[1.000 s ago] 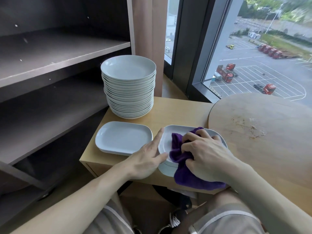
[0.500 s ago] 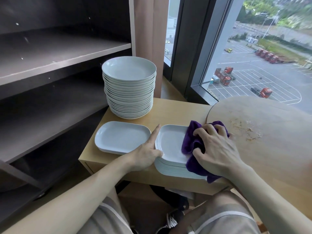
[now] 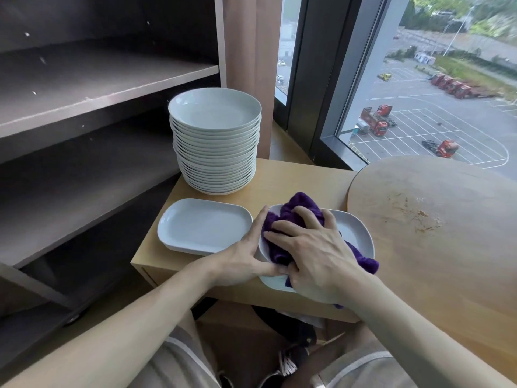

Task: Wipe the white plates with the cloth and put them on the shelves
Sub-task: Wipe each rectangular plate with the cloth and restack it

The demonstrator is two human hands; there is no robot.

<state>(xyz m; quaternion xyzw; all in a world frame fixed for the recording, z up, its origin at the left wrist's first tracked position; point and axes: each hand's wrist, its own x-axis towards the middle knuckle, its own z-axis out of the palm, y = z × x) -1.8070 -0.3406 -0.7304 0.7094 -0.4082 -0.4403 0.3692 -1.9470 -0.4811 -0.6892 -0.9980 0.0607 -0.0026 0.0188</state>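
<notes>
Dark wood shelves [image 3: 106,88] fill the left, their wide boards ready to take plates. A pale wooden cabinet [image 3: 293,177] stands just right of them, with a round table [image 3: 433,219] at its right. On the cabinet, a tall stack of round plates [image 3: 215,141] sits at the far side and an oblong plate [image 3: 205,228] at the near left. Just right of that is the plate being wiped [image 3: 355,233], which seems to top a small pile.

The purple cloth [image 3: 299,208] lies bunched in it under the right hand [image 3: 316,259], whose fingers are spread and bent over the cloth, bearing down. The left hand [image 3: 243,261] braces the plate's left rim, forefinger and thumb straight, gripping nothing.

I'd keep that brace firm and sweep rim to rim, because the pile sits right at the cabinet's near edge. The path left to the shelves looks open, though the oblong plate's rim is close.
</notes>
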